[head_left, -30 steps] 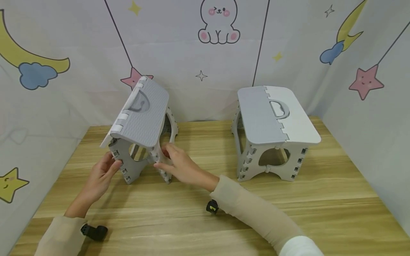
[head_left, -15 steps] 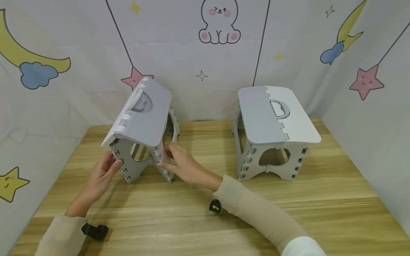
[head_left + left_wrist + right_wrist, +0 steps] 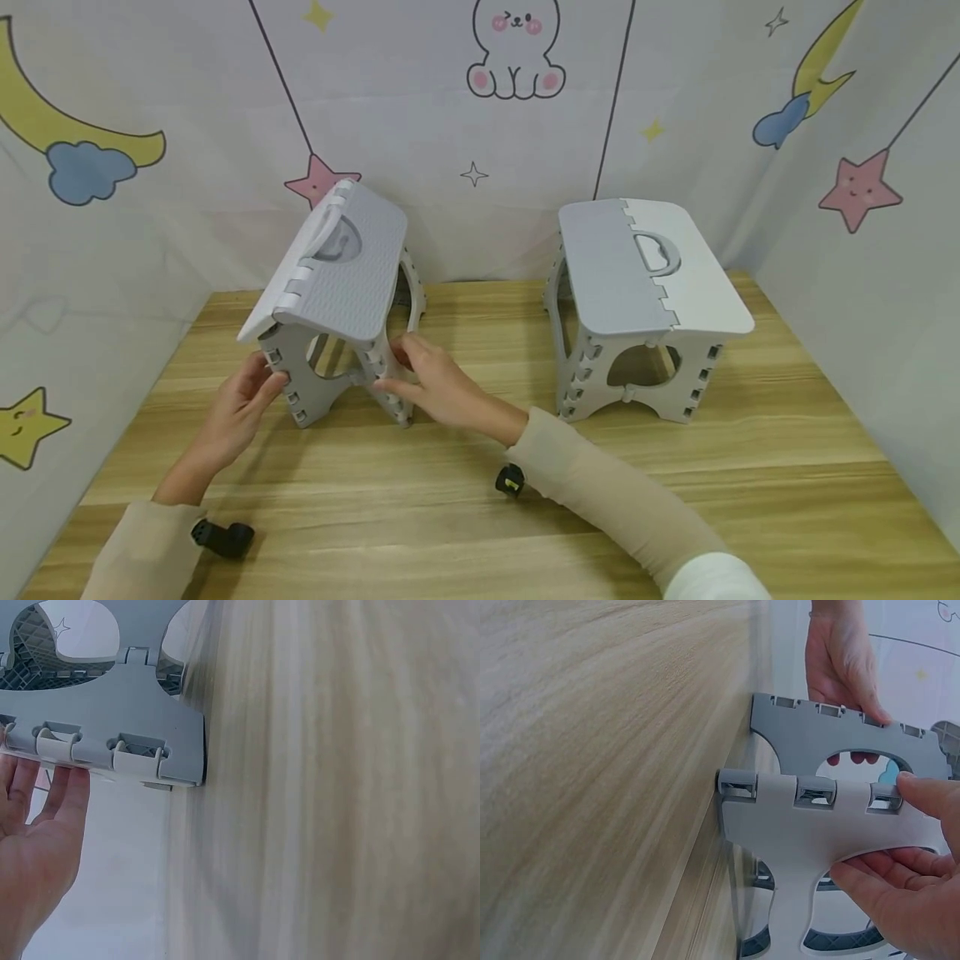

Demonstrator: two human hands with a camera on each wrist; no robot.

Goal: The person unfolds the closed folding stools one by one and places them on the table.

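A grey and white folding stool (image 3: 356, 279) stands half unfolded at the left of the table, its two-part seat peaked like a roof along the hinge. My left hand (image 3: 236, 412) grips its left leg panel, with the thumb on the front edge; in the left wrist view the fingers (image 3: 67, 799) lie against the panel's outer side. On the other side, my right hand (image 3: 442, 387) holds the right leg panel (image 3: 780, 825), thumb at the hinged edge and fingers curled into the panel's opening in the right wrist view. The carry handle (image 3: 322, 233) sticks up at the ridge.
A second folding stool (image 3: 648, 275) stands fully unfolded on the right, its seat flat. Both are on a wood-grain table (image 3: 480, 517). A white cloth backdrop (image 3: 420, 100) with cartoon prints surrounds the table's back and sides.
My right hand has moved slightly right, drawing the right leg panel away from the left one. The peaked seat has spread a little flatter. My left hand has stayed nearly still.
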